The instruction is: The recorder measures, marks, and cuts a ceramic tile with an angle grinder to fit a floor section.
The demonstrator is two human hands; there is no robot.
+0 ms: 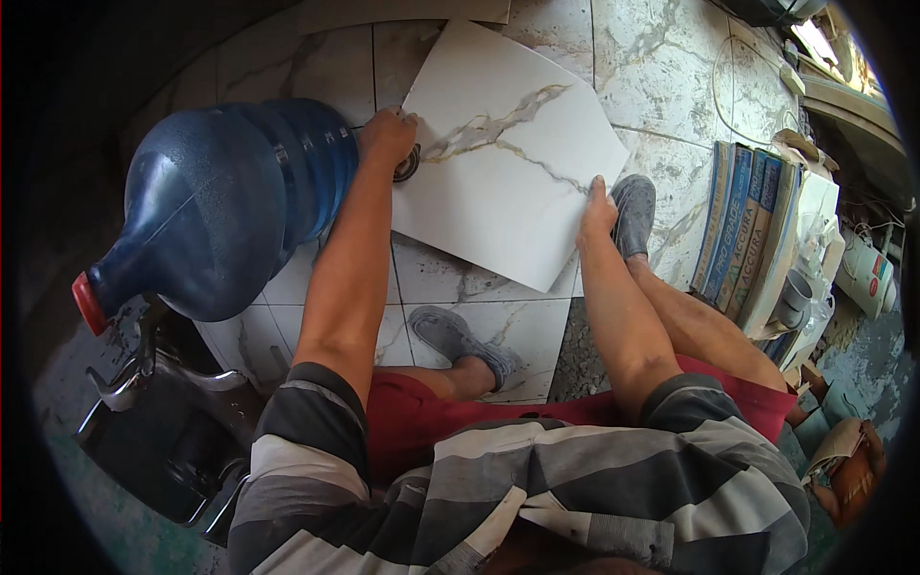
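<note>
A glossy square marble-look tile [503,158], white with grey and gold veins, lies loose and askew on the tiled floor [671,57] of like pattern. Beside it a ribbed, translucent blue water jug [230,206] lies on its side, red cap toward the lower left. At the right, flat boxes [752,225] with blue and tan faces stand on edge. The left hand [386,137] grips the tile's left edge, fingers curled over a small dark round thing [409,163], half hidden. The right hand [598,209] presses the right edge, fingers together.
</note>
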